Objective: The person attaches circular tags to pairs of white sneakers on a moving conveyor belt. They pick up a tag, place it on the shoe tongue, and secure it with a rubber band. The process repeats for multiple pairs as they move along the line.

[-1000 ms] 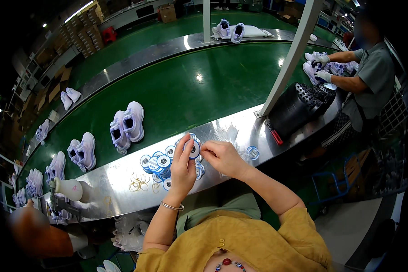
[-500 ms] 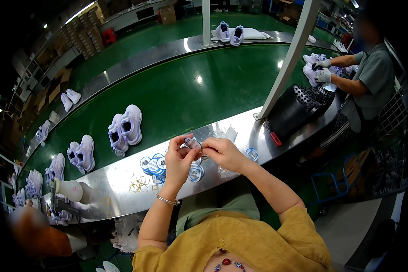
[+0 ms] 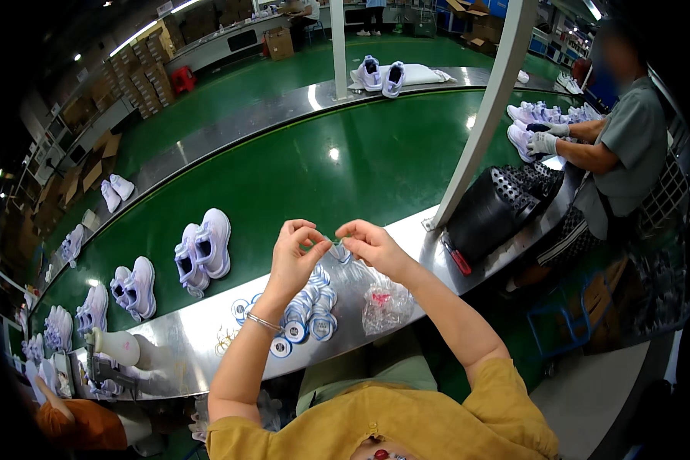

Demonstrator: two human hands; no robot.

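Room: a factory floor with a long green conveyor belt (image 3: 299, 176) curving across the middle of the frame, and stacked cardboard boxes (image 3: 130, 84) in the upper left.
Counter: a shiny steel counter (image 3: 199, 337) runs along the near edge of the belt, from lower left to right of centre.
Small piece: a tiny, thin, pale item (image 3: 334, 244) held up just above the counter at frame centre; too small to tell its shape.
Left hand: the left hand (image 3: 295, 257) is raised, its grip narrow, thumb and forefinger pinched on one end of the small piece.
Right hand: the right hand (image 3: 372, 245) faces it, fingertips closed in the same narrow grip on the other end; the two hands nearly touch.
Round tags: a heap of blue and white round tags (image 3: 307, 310) lies on the counter directly below the hands.
Plastic bag: a crumpled clear plastic bag (image 3: 387, 303) with something pink inside sits just right of the tags.
Black basket: a perforated black basket (image 3: 498, 211) lies tipped on the counter at right, beside a slanted white post (image 3: 483, 115).
Shoes: pairs of white and lilac shoes (image 3: 203, 249) ride the belt at left, further pairs beyond.
Co-worker: a person in a grey shirt (image 3: 629, 146) at the far right handles shoes with a gloved hand (image 3: 543, 142).
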